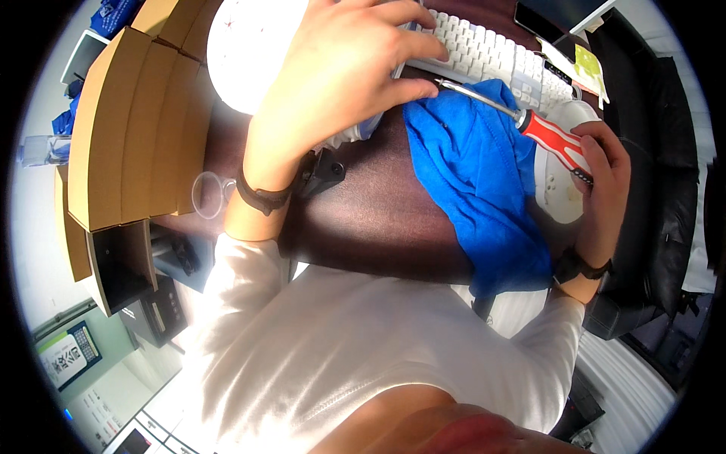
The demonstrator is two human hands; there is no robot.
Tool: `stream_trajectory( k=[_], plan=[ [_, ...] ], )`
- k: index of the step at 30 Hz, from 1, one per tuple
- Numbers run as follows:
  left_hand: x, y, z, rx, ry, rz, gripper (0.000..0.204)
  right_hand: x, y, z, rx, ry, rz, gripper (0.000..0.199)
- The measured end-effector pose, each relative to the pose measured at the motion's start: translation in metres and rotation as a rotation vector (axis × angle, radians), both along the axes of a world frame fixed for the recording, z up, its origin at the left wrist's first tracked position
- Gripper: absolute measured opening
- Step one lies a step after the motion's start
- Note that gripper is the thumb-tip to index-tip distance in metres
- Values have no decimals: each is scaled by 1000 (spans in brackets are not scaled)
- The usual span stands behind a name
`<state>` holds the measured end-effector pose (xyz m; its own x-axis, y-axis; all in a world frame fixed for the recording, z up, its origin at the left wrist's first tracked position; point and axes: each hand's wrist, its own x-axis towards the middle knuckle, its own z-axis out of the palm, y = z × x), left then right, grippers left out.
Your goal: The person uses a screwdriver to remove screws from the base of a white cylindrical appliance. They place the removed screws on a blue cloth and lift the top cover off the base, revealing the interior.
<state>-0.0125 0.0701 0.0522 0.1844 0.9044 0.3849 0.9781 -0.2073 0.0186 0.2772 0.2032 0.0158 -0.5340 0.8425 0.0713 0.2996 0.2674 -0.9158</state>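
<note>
My left hand [363,64] reaches over the left end of a white keyboard [484,53]. Its thumb and fingers are apart, and nothing shows between them. In my right hand [605,163] is a screwdriver [550,138] with a red and white handle and a metal shaft. The shaft slants up and left across a blue cloth [473,159], and its tip is close to my left thumb. That cloth lies crumpled on the dark table [363,212] and hangs over its near edge. Beneath the right hand is a white rounded dish [560,193] with small pale pieces.
A round white object [246,53] lies left of my left hand. Cardboard boxes [128,129] stand at the left, near a clear plastic cup [208,195]. A small black part [327,172] sits by my left wrist. At the right is a black padded seat [658,189].
</note>
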Motion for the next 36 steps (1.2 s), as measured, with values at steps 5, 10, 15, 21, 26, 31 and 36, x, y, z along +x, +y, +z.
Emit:
stream_trajectory(
  k=[5,10,15,21,26,31,36],
  plan=[
    [3,0,0,69,-91,-73,17,-2,-1,-5,31,94,28,28],
    [5,-2,2,71,-90,-67,13,-2,-1,-5,-34,108,41,29],
    [-4,2,-7,101,-123,-113,13,-2,2,-9,27,107,46,30],
    [-4,2,-7,115,-103,-127,13,-3,-1,-1,-60,97,9,29],
    [1,2,1,39,-34,-52,14,3,4,-9,136,118,91,29],
    [-7,-1,-10,80,5,-80,29,-1,7,-13,145,192,152,28],
    [-4,0,-9,113,-69,-115,15,0,7,-13,142,194,148,27]
  ],
)
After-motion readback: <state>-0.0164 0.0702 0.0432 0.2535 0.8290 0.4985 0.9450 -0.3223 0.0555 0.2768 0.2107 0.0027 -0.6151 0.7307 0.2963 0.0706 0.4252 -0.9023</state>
